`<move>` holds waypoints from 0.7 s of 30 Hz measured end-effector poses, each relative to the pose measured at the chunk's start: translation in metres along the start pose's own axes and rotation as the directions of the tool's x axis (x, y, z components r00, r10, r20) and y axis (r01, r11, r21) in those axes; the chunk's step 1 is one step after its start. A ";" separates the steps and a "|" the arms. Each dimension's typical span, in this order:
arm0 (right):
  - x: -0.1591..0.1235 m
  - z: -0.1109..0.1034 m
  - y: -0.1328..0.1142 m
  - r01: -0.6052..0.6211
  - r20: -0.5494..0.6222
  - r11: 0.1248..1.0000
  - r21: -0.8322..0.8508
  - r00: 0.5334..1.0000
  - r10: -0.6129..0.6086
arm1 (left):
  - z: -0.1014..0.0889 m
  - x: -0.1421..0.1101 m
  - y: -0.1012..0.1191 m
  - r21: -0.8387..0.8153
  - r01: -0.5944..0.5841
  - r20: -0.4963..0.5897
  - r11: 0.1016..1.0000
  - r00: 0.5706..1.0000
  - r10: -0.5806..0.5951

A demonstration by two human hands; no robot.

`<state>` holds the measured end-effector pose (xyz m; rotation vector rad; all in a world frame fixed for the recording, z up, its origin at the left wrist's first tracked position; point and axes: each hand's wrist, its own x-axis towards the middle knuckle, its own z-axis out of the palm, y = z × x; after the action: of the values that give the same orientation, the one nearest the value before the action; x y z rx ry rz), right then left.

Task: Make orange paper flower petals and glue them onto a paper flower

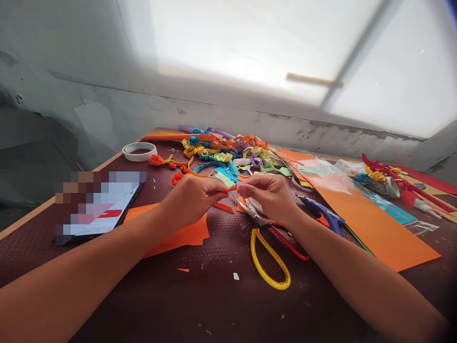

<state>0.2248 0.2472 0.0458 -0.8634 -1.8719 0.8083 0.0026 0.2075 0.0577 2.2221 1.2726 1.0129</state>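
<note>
Grip: left hand (191,197) and right hand (267,193) both pinch a small orange paper piece (233,188), thin and folded-looking, above mid-surface. Metal scissors (263,223), red and yellow handles, lie open beneath the right hand. Curled paper scraps (223,155) crowd just beyond. Dark, pebbled surface (221,295). Forearms angle inward; fingertips nearly meet.

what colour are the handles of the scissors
One yellow handle and one red handle, seen in the head view.
</note>
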 end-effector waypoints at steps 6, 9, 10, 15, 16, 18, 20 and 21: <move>0.009 -0.013 0.002 -0.008 -0.068 0.984 -0.180 0.998 -0.004 | -0.064 -0.004 0.003 0.385 0.182 0.277 0.905 0.912 -0.302; 0.011 -0.025 -0.013 0.045 -0.032 0.904 -0.425 0.997 -0.064 | -0.084 -0.008 0.008 0.488 0.303 0.303 0.819 0.821 -0.484; 0.011 -0.030 -0.022 0.066 -0.019 0.864 -0.499 0.996 -0.087 | -0.086 -0.009 0.009 0.511 0.315 0.313 0.800 0.798 -0.515; -0.007 -0.055 -0.088 0.062 0.077 0.751 -0.658 0.997 -0.015 | -0.079 -0.004 -0.006 0.552 0.301 0.442 0.778 0.686 -0.578; -0.015 -0.055 -0.098 0.029 0.109 0.693 -0.721 0.991 0.071 | -0.078 -0.003 -0.010 0.552 0.307 0.462 0.775 0.661 -0.591; -0.034 -0.048 -0.109 -0.007 0.155 0.515 -0.857 0.950 0.272 | -0.077 -0.002 -0.017 0.512 0.328 0.486 0.793 0.651 -0.583; -0.054 -0.035 -0.107 0.024 0.173 0.337 -0.941 0.890 0.421 | -0.079 -0.001 -0.021 0.378 0.351 0.506 0.857 0.697 -0.508; -0.063 -0.028 -0.103 0.070 0.210 0.302 -0.951 0.863 0.459 | -0.079 -0.001 -0.021 0.292 0.354 0.513 0.889 0.726 -0.458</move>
<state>0.2485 0.1446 0.1115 -1.8029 -2.7367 -0.1564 -0.0692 0.2162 0.0965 1.9868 1.4881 0.0423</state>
